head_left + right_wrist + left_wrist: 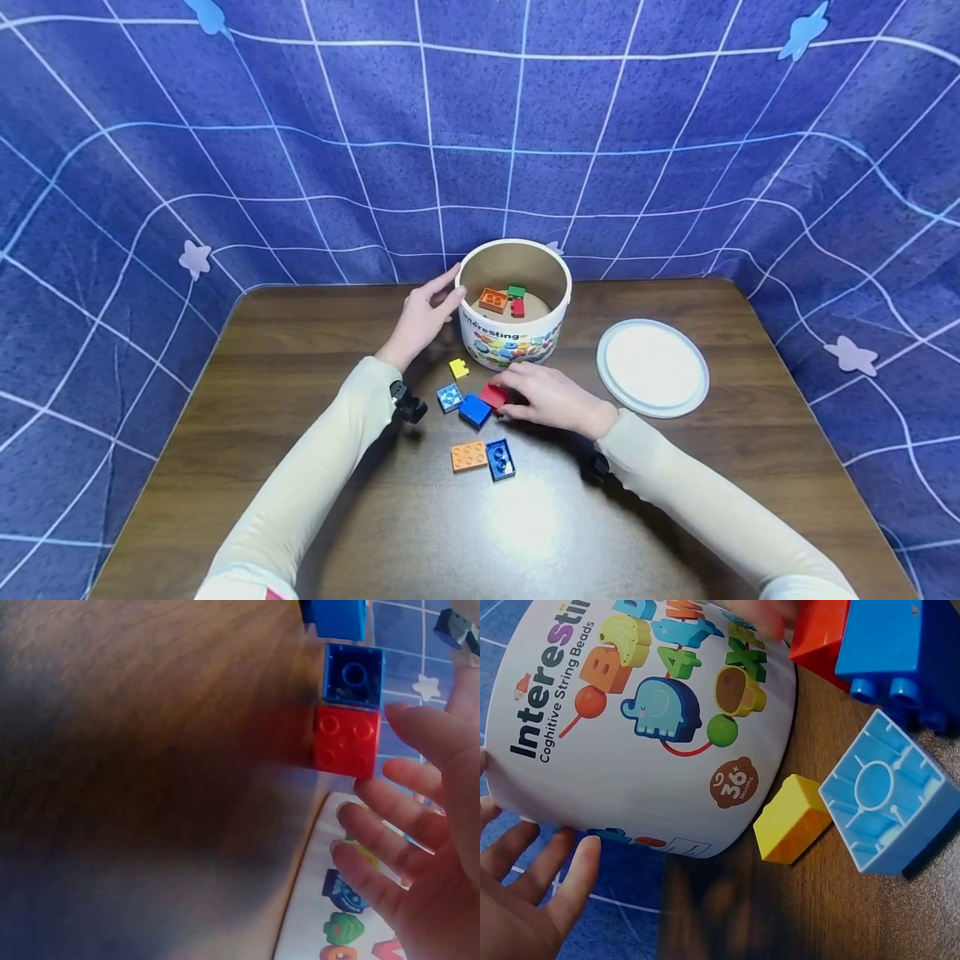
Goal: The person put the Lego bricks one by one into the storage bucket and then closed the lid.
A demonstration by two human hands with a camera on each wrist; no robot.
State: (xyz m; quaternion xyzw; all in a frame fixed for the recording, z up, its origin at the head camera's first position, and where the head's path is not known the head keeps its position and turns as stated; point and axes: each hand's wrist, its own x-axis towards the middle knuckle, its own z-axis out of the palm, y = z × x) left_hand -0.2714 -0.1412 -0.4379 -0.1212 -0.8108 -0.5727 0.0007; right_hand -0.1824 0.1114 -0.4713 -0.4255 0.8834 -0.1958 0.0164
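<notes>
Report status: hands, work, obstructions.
Left hand against round white printed bucket. Right hand at square red plastic block. Rectangular blue plastic block close beside it.

The left hand (422, 321) touched a round, white, printed bucket (517, 343) at nine o'clock; toward six, the right hand (553, 397) was beside a boxy red plastic brick (492, 395); a flat, round, white disc (652, 367) lay toward four.

Red brick (492, 395), blue cloth (472, 100) (white-gridded)

A passable gap lay between the tub (510, 340) and the white disc (652, 367); loose bricks (475, 411) blocked the tub's front.
</notes>
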